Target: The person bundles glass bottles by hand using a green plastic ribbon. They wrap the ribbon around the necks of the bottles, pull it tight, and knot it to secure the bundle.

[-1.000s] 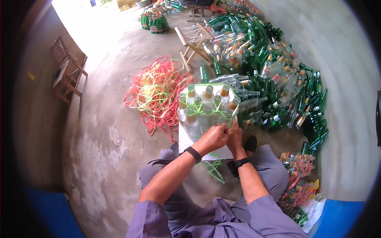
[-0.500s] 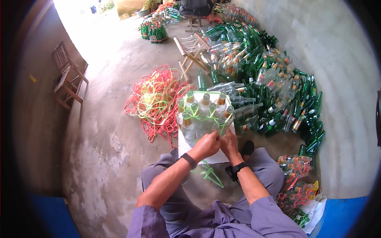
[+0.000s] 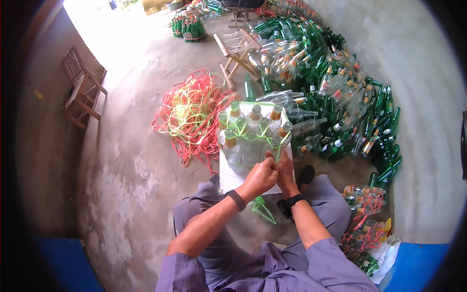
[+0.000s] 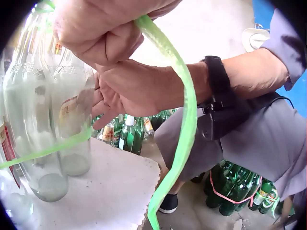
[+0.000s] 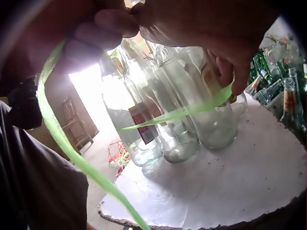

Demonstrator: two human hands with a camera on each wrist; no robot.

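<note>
On a white-topped board (image 3: 228, 177) stands a cluster of clear bottles (image 3: 233, 155), green strap (image 3: 253, 137) looped among their necks. Lower down, a green band (image 5: 182, 112) circles the bottles in the right wrist view. My left hand (image 3: 260, 177) grips strap at the near right corner of the cluster, its fingers curled in the left wrist view; a long strap tail (image 4: 189, 115) hangs from it. Meeting it, my right hand (image 3: 285, 173) pinches at the strap between thumb and forefinger, the other fingers lying beside a bottle. The pinched spot is partly hidden.
Loose green and clear bottles (image 3: 335, 97) are heaped on the right. A red and green strap pile (image 3: 194, 114) lies left of the board. Beyond are a folding stool (image 3: 238, 46) and bundled green bottles (image 3: 187, 29); a chair (image 3: 80, 90) stands by the left wall.
The head view has shifted slightly. Compared with a second ago, my left hand is a little nearer my body, and both hands remain at the same corner of the bottle cluster.
</note>
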